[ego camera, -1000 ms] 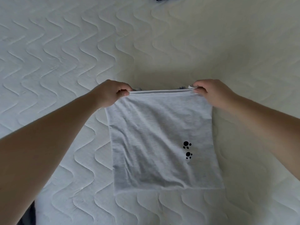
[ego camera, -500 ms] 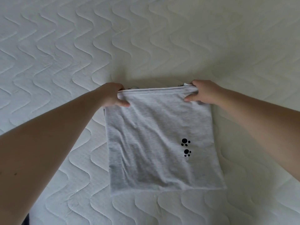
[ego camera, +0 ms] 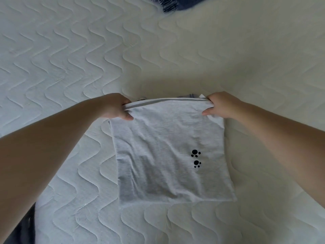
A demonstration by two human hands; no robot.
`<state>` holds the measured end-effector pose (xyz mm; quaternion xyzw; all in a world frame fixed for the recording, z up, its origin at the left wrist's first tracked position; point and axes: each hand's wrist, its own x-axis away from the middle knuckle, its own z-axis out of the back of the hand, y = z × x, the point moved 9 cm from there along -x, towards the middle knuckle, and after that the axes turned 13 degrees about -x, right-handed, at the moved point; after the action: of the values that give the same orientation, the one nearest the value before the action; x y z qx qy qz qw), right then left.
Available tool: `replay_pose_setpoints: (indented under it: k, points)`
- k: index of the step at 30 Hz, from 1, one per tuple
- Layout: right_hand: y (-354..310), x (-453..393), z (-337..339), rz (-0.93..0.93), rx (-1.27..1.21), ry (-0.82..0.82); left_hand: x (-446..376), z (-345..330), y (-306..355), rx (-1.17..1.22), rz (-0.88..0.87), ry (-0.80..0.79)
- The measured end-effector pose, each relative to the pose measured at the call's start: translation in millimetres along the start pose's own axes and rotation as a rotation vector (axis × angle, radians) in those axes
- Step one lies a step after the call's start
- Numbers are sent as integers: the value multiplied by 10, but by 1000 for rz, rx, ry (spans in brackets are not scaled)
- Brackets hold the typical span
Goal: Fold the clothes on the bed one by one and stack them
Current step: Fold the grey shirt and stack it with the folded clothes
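Both hands closed again on the shirt's (ego camera: 163, 147) far edge: the left hand (ego camera: 115, 107) and right hand (ego camera: 219, 105) had lain flatter on it half a second before. That edge lifted slightly, and dark clothes (ego camera: 173, 4) came into view at the top.

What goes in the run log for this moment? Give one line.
left hand: grips grey shirt far-left corner | right hand: grips far-right corner | shirt: part-folded on mattress | stage: folding

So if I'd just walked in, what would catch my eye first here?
Probably the light grey garment in the middle of the white quilted bed, with two small black paw prints on it. The left hand and right hand each grip a far corner of it.
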<state>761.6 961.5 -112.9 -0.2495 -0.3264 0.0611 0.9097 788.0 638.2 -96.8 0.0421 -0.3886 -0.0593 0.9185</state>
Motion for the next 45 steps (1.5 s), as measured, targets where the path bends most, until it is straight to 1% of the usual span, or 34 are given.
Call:
replay_pose_setpoints:
  k: [3, 6, 12, 15, 17, 20, 23, 25, 28, 30, 33, 36, 39, 43, 45]
  points:
    - [-159, 190, 321, 69, 8, 55, 261, 361, 42, -26, -39, 86]
    - [-389, 409, 801, 139, 22, 174, 553, 878, 119, -62, -54, 205]
    - [-915, 940, 1678, 281, -11, 423, 1164, 1868, 351, -173, -87, 525]
    - [-1037, 1223, 1899, 323, -20, 538, 1435, 2067, 386, -188, -78, 646]
    - [-1061, 1369, 1892, 344, 7, 582, 1534, 2047, 384, -212, -62, 714]
    - [-987, 1501, 1704, 347, 75, 638, 1630, 1801, 406, -198, -71, 839]
    - [-779, 1571, 1315, 299, 159, 672, 1638, 1263, 438, -181, -81, 906]
    - [-636, 1645, 914, 275, 188, 639, 1611, 768, 439, -172, -66, 882]
    - [-415, 1841, 267, 244, 206, 590, 1646, 3, 410, -119, -36, 805]
    - [-298, 2005, -150, 211, 206, 540, 1759, -455, 406, -95, -58, 790]
    - [-246, 2247, -673, 272, 160, 498, 1967, -1005, 392, -90, -100, 800]
    - [-229, 2436, -1138, 334, 157, 452, 2153, -1386, 359, -66, -124, 827]
    - [-160, 2583, -1465, 313, 125, 446, 2294, -1704, 321, -56, -110, 836]
    - [-89, 2791, -1779, 308, 116, 447, 2428, -2010, 368, -80, -148, 853]
    - [-12, 2872, -1934, 291, 102, 417, 2439, -2162, 399, -80, -171, 832]
